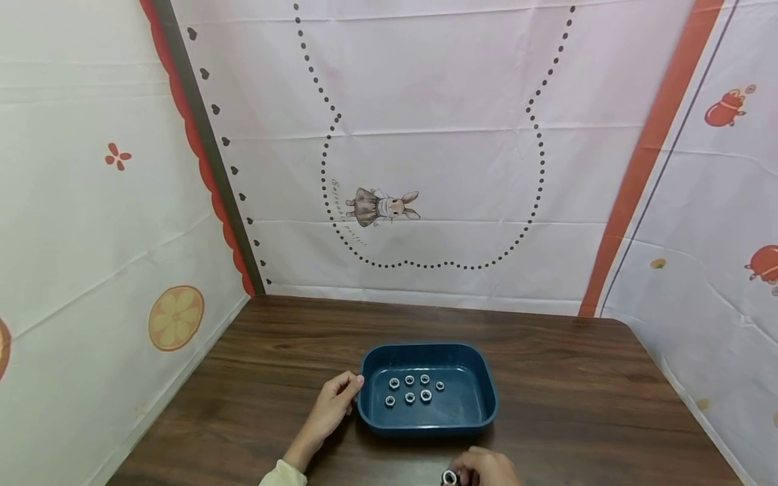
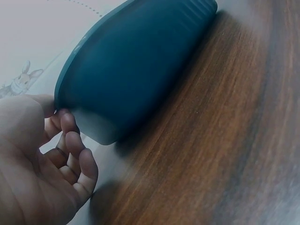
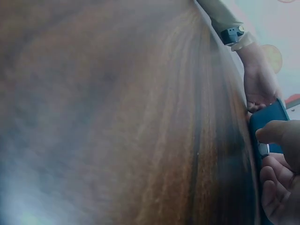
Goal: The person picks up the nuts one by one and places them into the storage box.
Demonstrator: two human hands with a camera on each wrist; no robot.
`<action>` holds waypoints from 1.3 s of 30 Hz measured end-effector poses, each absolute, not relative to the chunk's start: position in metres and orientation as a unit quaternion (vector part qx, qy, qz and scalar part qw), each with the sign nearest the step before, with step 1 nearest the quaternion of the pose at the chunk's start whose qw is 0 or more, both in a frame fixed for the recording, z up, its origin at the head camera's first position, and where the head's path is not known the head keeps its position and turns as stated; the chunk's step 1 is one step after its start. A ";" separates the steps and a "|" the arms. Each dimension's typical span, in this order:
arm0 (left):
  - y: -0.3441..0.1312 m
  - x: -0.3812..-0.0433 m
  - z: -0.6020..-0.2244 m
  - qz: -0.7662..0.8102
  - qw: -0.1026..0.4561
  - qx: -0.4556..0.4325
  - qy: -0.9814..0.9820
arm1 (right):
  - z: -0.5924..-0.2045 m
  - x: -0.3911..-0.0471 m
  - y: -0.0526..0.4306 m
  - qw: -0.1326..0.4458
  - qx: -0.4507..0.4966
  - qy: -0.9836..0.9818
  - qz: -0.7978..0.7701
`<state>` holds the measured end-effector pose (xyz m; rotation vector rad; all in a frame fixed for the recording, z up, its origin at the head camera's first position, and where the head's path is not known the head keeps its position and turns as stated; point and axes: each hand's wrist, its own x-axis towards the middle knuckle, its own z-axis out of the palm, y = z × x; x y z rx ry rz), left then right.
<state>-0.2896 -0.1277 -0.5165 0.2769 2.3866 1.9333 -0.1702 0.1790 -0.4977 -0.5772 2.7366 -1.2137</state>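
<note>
A blue rectangular tray (image 1: 431, 430) stands on the wooden table, with several metal nuts (image 1: 410, 398) lying spread over the left and middle of its floor. My left hand (image 1: 334, 403) pinches the tray's left rim between thumb and fingers; in the left wrist view the thumb is over the rim and the fingers (image 2: 70, 143) are curled below it. In front of the tray, near the bottom of the head view, my right hand (image 1: 486, 466) holds a metal nut (image 1: 449, 477) between thumb and fingers. The right wrist view shows this nut (image 3: 263, 149) pinched, with the tray behind.
The dark wooden table (image 1: 565, 391) extends around the tray on every side. White printed cloth (image 1: 437, 155) hangs behind the table and along both its sides. A dark device (image 3: 232, 35) is strapped on the left wrist.
</note>
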 end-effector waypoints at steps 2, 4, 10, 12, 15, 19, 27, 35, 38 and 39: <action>-0.129 -0.290 -0.518 0.625 0.026 0.091 0.775 | -0.497 -0.168 0.181 0.041 -0.198 0.892 -0.405; -0.129 -0.291 -0.518 0.626 0.025 0.093 0.774 | -0.495 -0.167 0.182 0.032 -0.204 0.888 -0.410; -0.130 -0.290 -0.511 0.627 0.025 0.084 0.774 | -0.480 -0.167 0.181 0.039 -0.185 0.869 -0.458; -0.130 -0.287 -0.504 0.626 0.027 0.085 0.775 | -0.467 -0.171 0.183 0.028 -0.191 0.864 -0.466; -0.130 -0.283 -0.493 0.625 0.032 0.091 0.775 | -0.444 -0.184 0.190 -0.038 -0.237 0.863 -0.444; -0.130 -0.282 -0.488 0.629 0.035 0.095 0.771 | -0.413 -0.212 0.198 -0.101 -0.288 0.862 -0.406; -0.133 -0.294 -0.510 0.619 0.022 0.088 0.780 | -0.390 -0.266 0.189 -0.034 -0.371 0.828 -0.419; -0.133 -0.293 -0.516 0.620 0.036 0.092 0.778 | -0.404 -0.300 0.166 0.040 -0.400 0.827 -0.394; -0.132 -0.293 -0.517 0.623 0.041 0.092 0.776 | -0.408 -0.307 0.162 0.059 -0.405 0.827 -0.386; -0.131 -0.293 -0.518 0.623 0.040 0.093 0.775 | -0.410 -0.309 0.161 0.062 -0.407 0.827 -0.382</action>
